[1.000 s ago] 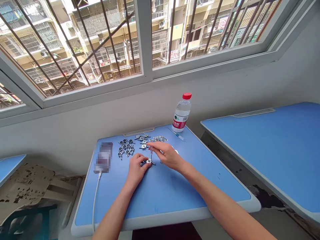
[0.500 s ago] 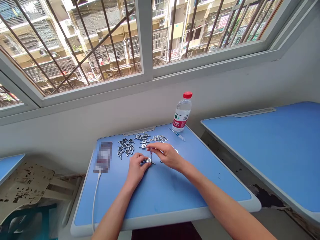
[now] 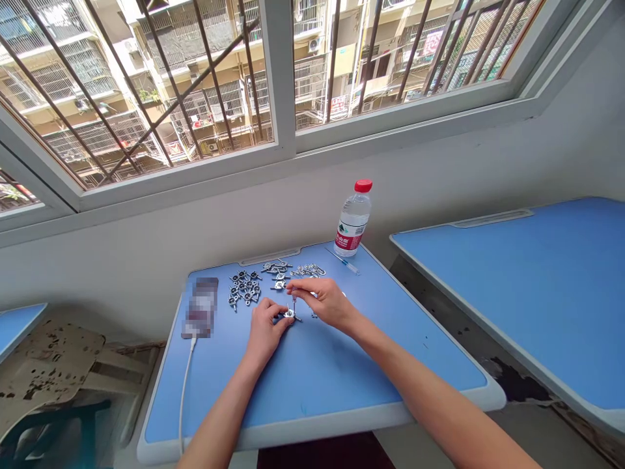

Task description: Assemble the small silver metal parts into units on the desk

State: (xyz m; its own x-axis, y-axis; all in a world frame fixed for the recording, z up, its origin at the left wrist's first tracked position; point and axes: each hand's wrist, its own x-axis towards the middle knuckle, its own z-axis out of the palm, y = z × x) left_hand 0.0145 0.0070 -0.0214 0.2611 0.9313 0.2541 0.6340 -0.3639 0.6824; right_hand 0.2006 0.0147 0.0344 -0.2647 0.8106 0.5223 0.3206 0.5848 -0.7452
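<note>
The person's bare left hand (image 3: 265,332) is holding its fingers against a small silver metal fitting (image 3: 290,314) on the blue laminate tabletop (image 3: 312,384); the bare right hand (image 3: 325,303) is pinching near a thin upright metal pin (image 3: 294,306), though I cannot tell whether it is clamping it; loose silver metal fittings (image 3: 247,288) are lying beyond, near a clear plastic water bottle with a red cap (image 3: 352,218).

barred windows (image 3: 280,71) over a white wall (image 3: 97,280), blue desk (image 3: 517,286) to the right
</note>
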